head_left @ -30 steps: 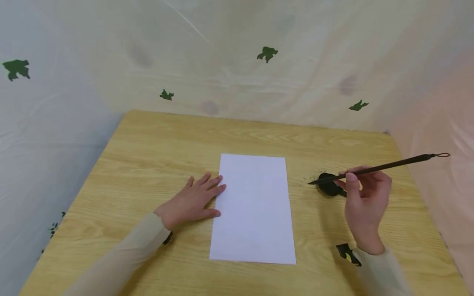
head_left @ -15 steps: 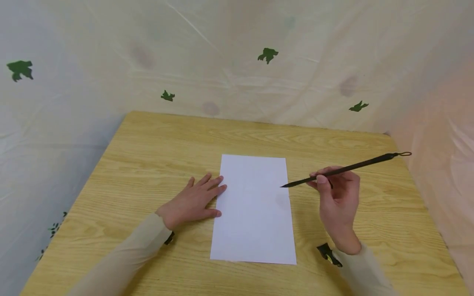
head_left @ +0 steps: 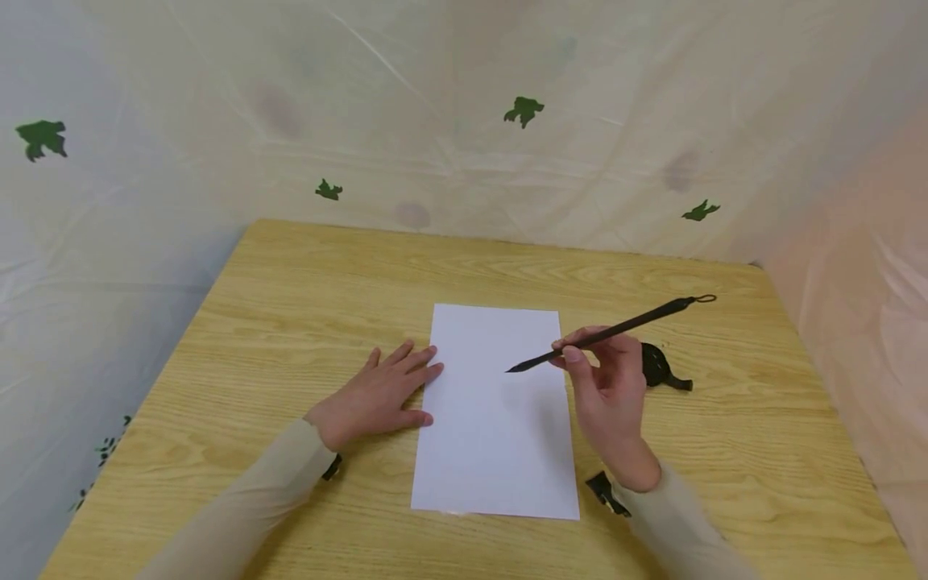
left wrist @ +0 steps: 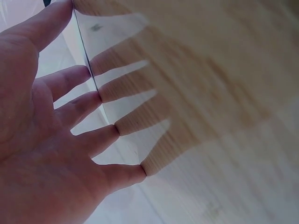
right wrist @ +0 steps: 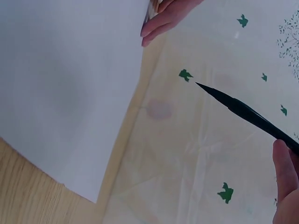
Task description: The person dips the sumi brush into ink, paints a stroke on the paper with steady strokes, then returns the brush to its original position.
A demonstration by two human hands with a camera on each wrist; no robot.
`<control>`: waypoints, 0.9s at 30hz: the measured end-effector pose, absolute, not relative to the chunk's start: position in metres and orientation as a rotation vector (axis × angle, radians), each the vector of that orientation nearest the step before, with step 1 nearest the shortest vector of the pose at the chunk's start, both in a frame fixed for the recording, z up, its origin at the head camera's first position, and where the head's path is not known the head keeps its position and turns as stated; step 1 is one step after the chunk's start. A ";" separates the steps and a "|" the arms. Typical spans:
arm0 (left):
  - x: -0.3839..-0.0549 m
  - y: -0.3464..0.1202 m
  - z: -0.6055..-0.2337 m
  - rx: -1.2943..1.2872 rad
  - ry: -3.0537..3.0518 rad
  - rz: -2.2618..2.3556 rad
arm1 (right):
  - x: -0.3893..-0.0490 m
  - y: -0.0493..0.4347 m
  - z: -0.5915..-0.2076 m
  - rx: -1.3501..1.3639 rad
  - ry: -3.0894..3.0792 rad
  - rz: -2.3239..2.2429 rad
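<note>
My right hand pinches a dark calligraphy brush between thumb and fingers, its pointed black tip hovering over the white sheet of paper. In the right wrist view the brush shows its tapered wet-looking tip, apart from the paper. Flat and spread, my left hand rests at the paper's left edge, fingertips and thumb on its margin. The left wrist view shows this hand from the palm side, fingertips touching the surface. No marks show on the sheet.
A round black ink dish with a short handle sits right of the paper, partly behind the right hand. Small dark specks lie beside it on the wooden table. Pale curtains with green bird prints hang around the table.
My right hand has carried the brush leftward from over the ink dish to above the middle of the paper, uncovering part of the dish. The left hand has stayed in place.
</note>
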State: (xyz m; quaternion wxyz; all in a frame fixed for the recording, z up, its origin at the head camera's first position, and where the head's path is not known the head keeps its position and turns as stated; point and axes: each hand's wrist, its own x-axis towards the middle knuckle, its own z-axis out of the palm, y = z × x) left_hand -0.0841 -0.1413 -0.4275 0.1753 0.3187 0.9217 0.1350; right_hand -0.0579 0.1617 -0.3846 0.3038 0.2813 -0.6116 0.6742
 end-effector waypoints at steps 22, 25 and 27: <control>-0.085 -0.141 -0.430 0.864 2.611 0.370 | -0.060 0.121 -0.393 0.781 -1.900 1.633; -0.085 -0.140 -0.429 0.859 2.611 0.375 | -0.062 0.115 -0.393 0.795 -1.901 1.620; -0.084 -0.140 -0.428 0.858 2.613 0.377 | -0.062 0.111 -0.393 0.795 -1.902 1.622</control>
